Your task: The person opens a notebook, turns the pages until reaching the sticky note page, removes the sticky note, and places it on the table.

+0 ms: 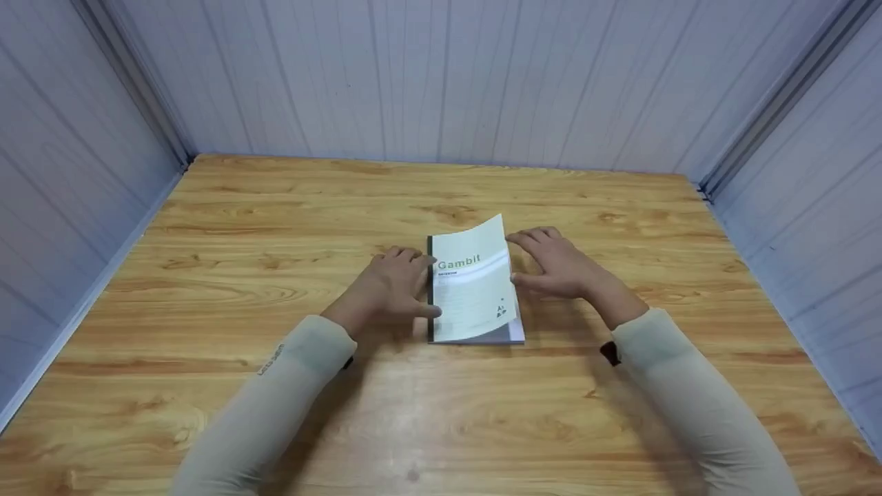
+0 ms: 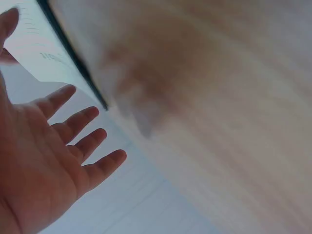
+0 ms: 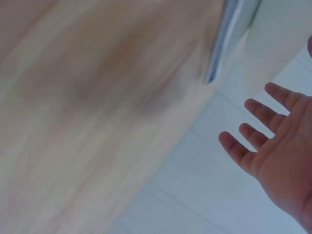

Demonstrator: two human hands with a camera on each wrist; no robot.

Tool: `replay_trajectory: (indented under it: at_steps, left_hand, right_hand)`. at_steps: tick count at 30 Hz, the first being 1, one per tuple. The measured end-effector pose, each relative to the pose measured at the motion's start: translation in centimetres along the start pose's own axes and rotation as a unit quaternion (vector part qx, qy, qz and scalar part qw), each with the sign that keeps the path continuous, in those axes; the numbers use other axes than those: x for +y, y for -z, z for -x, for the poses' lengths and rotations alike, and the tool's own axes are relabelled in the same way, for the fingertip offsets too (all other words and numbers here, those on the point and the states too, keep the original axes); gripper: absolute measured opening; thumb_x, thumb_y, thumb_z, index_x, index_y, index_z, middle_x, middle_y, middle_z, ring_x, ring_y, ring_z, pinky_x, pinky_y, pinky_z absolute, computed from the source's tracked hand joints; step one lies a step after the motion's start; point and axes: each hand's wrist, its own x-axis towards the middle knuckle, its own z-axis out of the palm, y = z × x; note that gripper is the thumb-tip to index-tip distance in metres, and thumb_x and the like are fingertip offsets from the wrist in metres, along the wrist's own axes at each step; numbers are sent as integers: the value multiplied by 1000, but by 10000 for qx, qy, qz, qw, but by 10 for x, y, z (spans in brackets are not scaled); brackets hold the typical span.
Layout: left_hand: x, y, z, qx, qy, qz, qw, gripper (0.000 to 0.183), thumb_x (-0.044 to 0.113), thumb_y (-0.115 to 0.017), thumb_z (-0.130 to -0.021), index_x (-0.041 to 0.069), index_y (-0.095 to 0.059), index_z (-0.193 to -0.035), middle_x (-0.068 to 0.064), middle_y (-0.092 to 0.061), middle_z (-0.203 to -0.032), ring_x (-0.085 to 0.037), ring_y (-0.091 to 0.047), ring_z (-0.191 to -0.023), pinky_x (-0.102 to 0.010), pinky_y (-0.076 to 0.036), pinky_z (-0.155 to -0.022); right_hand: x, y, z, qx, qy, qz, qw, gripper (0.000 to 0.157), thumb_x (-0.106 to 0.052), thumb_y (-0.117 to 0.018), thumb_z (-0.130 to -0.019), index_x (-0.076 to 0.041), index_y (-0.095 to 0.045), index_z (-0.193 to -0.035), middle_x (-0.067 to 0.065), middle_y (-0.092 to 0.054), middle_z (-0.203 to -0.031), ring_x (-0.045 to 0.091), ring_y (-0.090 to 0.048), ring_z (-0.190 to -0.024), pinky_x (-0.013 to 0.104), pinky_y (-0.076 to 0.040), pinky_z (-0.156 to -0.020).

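Observation:
A notebook [image 1: 472, 289] with a white cover marked "Gambit" and a dark spine lies on the wooden table. Its cover is raised along the right side, curving up from the pages below. At the spine is my left hand [image 1: 396, 286], fingers spread, with the thumb tip overlapping the lower left of the cover. My right hand [image 1: 555, 265] is at the raised right edge, its thumb and fingertips close to the cover. Palm and loosely extended fingers show in the left wrist view. From the right wrist, the page block [image 3: 226, 44] appears beneath the lifted cover [image 3: 273, 53].
The wooden tabletop [image 1: 275, 207] stretches around the notebook on all sides. Pale panelled walls [image 1: 441, 76] stand behind it and at left and right. Both forearms wear light sleeves [image 1: 275, 399], with dark bands at the wrists.

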Motion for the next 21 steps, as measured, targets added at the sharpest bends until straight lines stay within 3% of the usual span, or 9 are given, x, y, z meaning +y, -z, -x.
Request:
replay_trajectory:
  at_steps: [6,10,15,21]
  left_hand:
    - [19,13,1,921,-482,426,9937,87,71,-55,-78,28,-32,-150,-6,-41,-147,-30,-40,-133,-53,-36,-105]
    - [35,16,2,1234,-716,332,9892,88,76,-47,-79,31,-27,-151,-4,-42,-146,-29,-42,-131,-52,-38,-102]
    - [50,15,5,1387,-696,28,9879,87,77,-43,-80,31,-26,-152,-5,-44,-144,-28,-44,-129,-52,-40,-99]
    - [46,17,7,1275,-681,-30,9895,83,76,-41,-82,30,-30,-150,-5,-46,-142,-27,-46,-127,-51,-41,-100]
  right_hand:
    - [-22,4,-10,216,-131,80,9996,69,-48,-55,-89,-14,-37,-147,13,-40,-148,36,-31,-138,61,-28,-107]
    - [-36,5,-15,331,-105,151,9993,71,-52,-54,-89,-14,-37,-147,13,-39,-149,36,-31,-138,62,-29,-106]
    - [-49,4,-20,413,-57,253,9988,73,-58,-50,-89,-16,-36,-147,12,-38,-149,36,-32,-137,64,-32,-102]
    - [-53,2,-25,422,36,194,9989,71,-55,-52,-90,-18,-34,-148,12,-38,-149,38,-32,-136,65,-32,-101]
